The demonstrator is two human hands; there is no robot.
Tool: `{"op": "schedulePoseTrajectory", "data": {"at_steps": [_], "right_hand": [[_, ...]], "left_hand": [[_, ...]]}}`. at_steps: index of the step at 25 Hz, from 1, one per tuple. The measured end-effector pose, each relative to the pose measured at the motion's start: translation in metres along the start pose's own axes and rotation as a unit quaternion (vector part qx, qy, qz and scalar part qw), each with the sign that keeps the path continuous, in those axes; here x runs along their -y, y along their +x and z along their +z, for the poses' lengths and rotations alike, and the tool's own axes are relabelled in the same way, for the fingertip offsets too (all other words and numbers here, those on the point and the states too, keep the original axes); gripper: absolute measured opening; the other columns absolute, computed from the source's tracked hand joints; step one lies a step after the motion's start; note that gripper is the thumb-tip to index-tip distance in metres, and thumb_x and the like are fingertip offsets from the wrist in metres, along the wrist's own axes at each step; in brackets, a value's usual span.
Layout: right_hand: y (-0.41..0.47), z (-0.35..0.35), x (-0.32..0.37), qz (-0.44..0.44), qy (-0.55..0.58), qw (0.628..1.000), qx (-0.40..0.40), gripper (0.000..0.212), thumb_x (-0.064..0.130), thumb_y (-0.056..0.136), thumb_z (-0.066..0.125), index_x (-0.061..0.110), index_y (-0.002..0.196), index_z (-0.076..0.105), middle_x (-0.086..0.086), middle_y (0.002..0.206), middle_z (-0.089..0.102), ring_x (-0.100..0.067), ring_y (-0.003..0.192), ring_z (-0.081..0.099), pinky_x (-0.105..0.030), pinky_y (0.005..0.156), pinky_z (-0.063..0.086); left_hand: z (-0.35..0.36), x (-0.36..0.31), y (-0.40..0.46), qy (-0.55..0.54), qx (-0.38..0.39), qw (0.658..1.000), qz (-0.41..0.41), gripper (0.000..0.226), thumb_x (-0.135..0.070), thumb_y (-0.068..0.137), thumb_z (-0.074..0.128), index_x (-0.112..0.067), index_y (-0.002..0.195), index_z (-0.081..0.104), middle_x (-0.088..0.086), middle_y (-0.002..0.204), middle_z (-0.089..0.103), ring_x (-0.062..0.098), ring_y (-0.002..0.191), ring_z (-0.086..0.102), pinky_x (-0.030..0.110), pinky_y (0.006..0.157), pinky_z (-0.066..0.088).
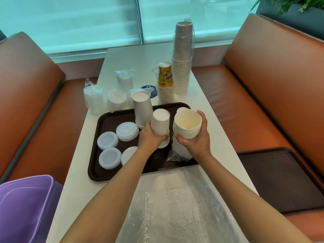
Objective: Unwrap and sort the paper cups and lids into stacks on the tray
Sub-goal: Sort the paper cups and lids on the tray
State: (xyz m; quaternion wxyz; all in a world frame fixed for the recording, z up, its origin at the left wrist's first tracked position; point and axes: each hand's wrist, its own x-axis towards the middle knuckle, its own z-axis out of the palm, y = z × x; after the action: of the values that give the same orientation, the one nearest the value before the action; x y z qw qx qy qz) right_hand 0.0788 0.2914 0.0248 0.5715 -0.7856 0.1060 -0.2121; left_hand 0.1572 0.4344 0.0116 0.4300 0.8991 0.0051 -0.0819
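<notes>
Left hand [150, 137] grips an upside-down stack of white cups [160, 124] near its lower end, fingers curled round it, over the middle of the brown tray [105, 118]. Right hand [196, 139] holds a nested stack of cream cups [188, 126], mouth up and tilted toward the camera, thumb and fingers wrapped round its sides above the tray's right edge. Behind the white cups a taller grey cup stack [142, 109] stands inverted on the tray. Four piles of white lids [127, 131] lie on the tray's left half. On the table [215, 137] beyond, wrapped lid sleeves [93, 100], a yellow cup stack [165, 83] and a tall wrapped stack [182, 58] stand upright
</notes>
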Motion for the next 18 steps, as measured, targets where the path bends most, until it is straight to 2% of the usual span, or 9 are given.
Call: {"op": "schedulePoseTrajectory", "data": {"at_steps": [5, 7, 10, 12, 14, 18], "right_hand": [[0.002, 0.003, -0.002, 0.007, -0.004, 1.000, -0.009, 0.092, 0.040, 0.052, 0.078, 0.052, 0.125, 0.022, 0.010, 0.128, 0.045, -0.013, 0.116, 0.046, -0.025, 0.093, 0.039], [0.002, 0.004, -0.004, 0.017, -0.012, 1.000, -0.014, 0.098, 0.041, 0.051, 0.078, 0.042, 0.133, 0.025, 0.004, 0.131, 0.049, -0.014, 0.115, 0.047, -0.026, 0.092, 0.040], [0.001, 0.005, -0.006, 0.037, -0.036, 0.998, -0.020, 0.102, 0.038, 0.052, 0.083, 0.022, 0.139, 0.031, -0.001, 0.131, 0.052, -0.017, 0.114, 0.049, -0.030, 0.092, 0.045], [0.000, 0.004, -0.009, 0.048, -0.038, 0.998, -0.019, 0.103, 0.036, 0.053, 0.083, 0.020, 0.140, 0.030, -0.002, 0.131, 0.052, -0.019, 0.115, 0.049, -0.032, 0.093, 0.046], [-0.002, 0.005, -0.008, 0.051, -0.039, 0.998, -0.020, 0.103, 0.039, 0.052, 0.079, 0.021, 0.140, 0.029, -0.003, 0.132, 0.051, -0.022, 0.117, 0.050, -0.030, 0.090, 0.044], [-0.003, 0.006, -0.006, 0.054, -0.046, 0.997, -0.013, 0.105, 0.041, 0.051, 0.077, 0.020, 0.141, 0.028, -0.004, 0.134, 0.050, -0.025, 0.118, 0.049, -0.030, 0.091, 0.043]], "left_hand": [[0.006, 0.017, 0.003, 0.024, 0.030, 0.999, -0.035, 0.086, -0.029, 0.061, 0.087, -0.009, 0.130, 0.040, 0.011, 0.133, 0.052, 0.029, 0.121, 0.050, 0.038, 0.096, 0.042], [0.005, 0.013, 0.004, 0.016, 0.043, 0.998, -0.045, 0.091, -0.028, 0.061, 0.087, -0.010, 0.134, 0.036, 0.010, 0.136, 0.049, 0.028, 0.124, 0.047, 0.038, 0.099, 0.040], [0.000, 0.011, 0.004, 0.025, 0.082, 0.995, -0.045, 0.108, -0.029, 0.062, 0.087, -0.013, 0.145, 0.019, 0.009, 0.142, 0.042, 0.029, 0.130, 0.041, 0.041, 0.105, 0.036], [-0.005, 0.012, 0.003, 0.036, 0.098, 0.994, -0.042, 0.101, -0.031, 0.070, 0.081, -0.013, 0.146, 0.017, 0.010, 0.142, 0.041, 0.030, 0.130, 0.041, 0.042, 0.104, 0.036], [-0.011, 0.015, -0.001, 0.037, 0.101, 0.993, -0.040, 0.084, -0.030, 0.080, 0.073, -0.011, 0.145, 0.025, 0.011, 0.142, 0.043, 0.030, 0.129, 0.042, 0.039, 0.103, 0.036], [-0.015, 0.023, -0.006, 0.045, 0.070, 0.996, -0.040, 0.065, -0.023, 0.079, 0.074, -0.006, 0.133, 0.041, 0.012, 0.135, 0.051, 0.030, 0.123, 0.048, 0.037, 0.098, 0.040]]}}
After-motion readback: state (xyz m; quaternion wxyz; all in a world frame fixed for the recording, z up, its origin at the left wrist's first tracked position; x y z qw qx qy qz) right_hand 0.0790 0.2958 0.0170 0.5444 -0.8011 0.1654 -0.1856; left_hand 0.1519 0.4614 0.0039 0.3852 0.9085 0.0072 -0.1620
